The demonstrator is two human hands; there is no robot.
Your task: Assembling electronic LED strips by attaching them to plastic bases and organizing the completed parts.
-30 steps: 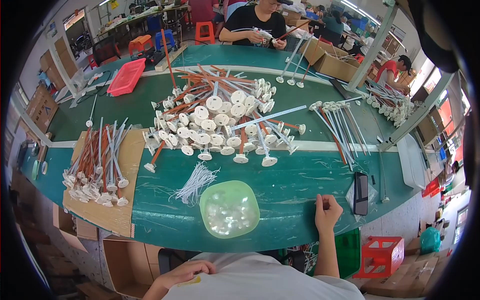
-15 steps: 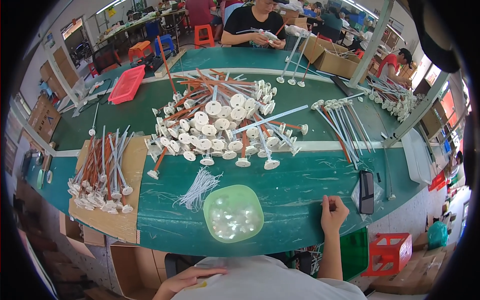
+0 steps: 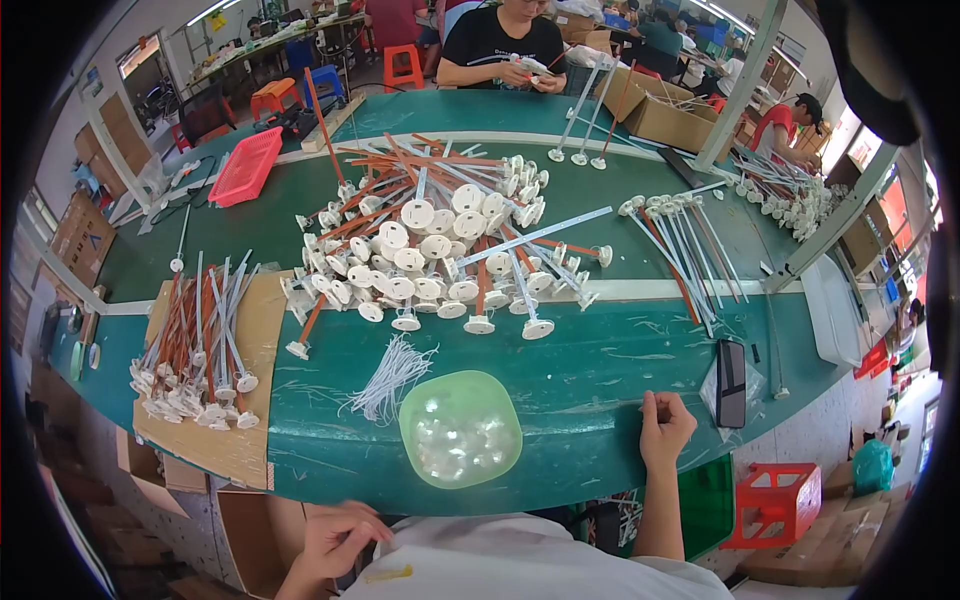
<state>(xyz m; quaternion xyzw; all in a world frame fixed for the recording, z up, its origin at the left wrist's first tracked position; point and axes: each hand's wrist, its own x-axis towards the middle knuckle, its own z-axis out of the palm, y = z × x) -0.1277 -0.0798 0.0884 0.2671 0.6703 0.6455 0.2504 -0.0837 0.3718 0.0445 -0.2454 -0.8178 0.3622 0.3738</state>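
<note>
My right hand [image 3: 667,428] rests on the green table near its front edge, fingers curled into a loose fist with nothing visible in them. By the side of my light shirt [image 3: 470,555], below the table edge, is my left hand [image 3: 343,530]; its fingers are loosely bent, thumb apart, and nothing shows in them. Between the hands stands a translucent green bowl [image 3: 462,475] of small shiny pieces. White thin strips [image 3: 393,378] lie in a bundle beside the bowl. Beyond them is a big heap of white round-headed parts [image 3: 410,260] with brown and grey strips attached.
Similar parts [image 3: 205,350] lie on a cardboard sheet [image 3: 255,400] at left. A black phone [image 3: 731,385] lies right of my right hand. Grey-stemmed parts [image 3: 690,250] form a row at right. A red basket [image 3: 246,168] stands far left. A co-worker [image 3: 505,50] sits opposite, holding a part.
My left hand has moved left and up off the front of my shirt, its fingers bending. My right hand has stayed in place. The view has shifted slightly.
</note>
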